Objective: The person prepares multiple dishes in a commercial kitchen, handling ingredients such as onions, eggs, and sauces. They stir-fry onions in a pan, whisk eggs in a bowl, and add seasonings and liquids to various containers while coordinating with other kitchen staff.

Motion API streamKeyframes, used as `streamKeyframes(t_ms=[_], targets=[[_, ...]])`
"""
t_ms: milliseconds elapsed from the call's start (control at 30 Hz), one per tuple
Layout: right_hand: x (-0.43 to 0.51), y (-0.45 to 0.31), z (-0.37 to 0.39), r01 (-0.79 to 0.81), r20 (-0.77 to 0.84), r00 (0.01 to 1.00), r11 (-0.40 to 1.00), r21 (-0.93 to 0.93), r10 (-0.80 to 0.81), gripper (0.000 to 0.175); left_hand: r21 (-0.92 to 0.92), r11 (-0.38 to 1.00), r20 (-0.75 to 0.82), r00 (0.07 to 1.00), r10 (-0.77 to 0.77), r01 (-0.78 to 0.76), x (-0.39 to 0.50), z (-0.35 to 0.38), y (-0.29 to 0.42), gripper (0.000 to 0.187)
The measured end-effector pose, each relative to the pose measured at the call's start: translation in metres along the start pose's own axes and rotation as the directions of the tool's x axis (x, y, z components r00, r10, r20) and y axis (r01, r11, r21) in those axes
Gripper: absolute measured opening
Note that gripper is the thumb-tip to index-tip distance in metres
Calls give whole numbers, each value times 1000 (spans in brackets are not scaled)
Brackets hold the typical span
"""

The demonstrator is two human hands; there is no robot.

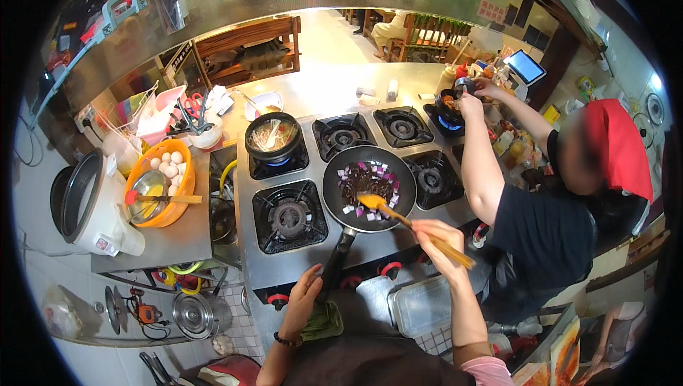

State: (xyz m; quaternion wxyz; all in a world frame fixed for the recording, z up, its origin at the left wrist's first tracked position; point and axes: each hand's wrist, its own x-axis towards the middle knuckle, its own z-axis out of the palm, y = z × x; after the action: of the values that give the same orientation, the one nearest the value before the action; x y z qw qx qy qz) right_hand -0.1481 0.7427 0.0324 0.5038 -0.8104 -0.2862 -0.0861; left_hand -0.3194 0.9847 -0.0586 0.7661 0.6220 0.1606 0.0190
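A black frying pan [360, 161] sits on the stove with its handle [338, 258] pointing towards me. Inside it are diced purple onions [392, 177] around a dark brown sauce [363, 187]. My right hand [438, 242] grips a wooden-handled spatula [397, 216], whose orange-yellow head rests in the pan at the sauce's edge. My left hand [305, 298] is just left of the pan handle's near end, fingers extended and not wrapped around it. Whether it touches the handle is hard to tell.
A black pot of enoki mushroom soup [272, 138] stands over a lit burner. An orange basket [176, 215] holds eggs and a metal bowl [148, 186] with a brush across it. At right, a co-worker [544, 226] handles a small pot [447, 114] over a flame. A lidded plastic container [421, 306] lies below the stove.
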Motion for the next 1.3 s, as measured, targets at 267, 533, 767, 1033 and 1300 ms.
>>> streamKeyframes(t_ms=[267, 533, 767, 1033, 1300], targets=[[23, 35, 9, -75, -156, 985, 997, 13, 76, 15, 9, 996, 1, 996, -84, 84, 2, 5, 3, 41], [33, 17, 24, 56, -67, 996, 996, -64, -60, 15, 12, 998, 67, 996, -58, 58, 6, -2, -6, 43], [-3, 12, 43, 238, 159, 963, 964, -120, -217, 17, -18, 983, 37, 983, -182, 183, 9, -4, -4, 42], [-62, 2, 97, 49, 7, 999, 955, -291, -49, 64, 163, 975, 264, 945, -190, 151, 4, -3, 7, 43], [-235, -32, 62, -446, -271, 889, 831, -333, 369, 56, 167, 931, 557, 810, 183, -325, -14, 35, -4, 41]])
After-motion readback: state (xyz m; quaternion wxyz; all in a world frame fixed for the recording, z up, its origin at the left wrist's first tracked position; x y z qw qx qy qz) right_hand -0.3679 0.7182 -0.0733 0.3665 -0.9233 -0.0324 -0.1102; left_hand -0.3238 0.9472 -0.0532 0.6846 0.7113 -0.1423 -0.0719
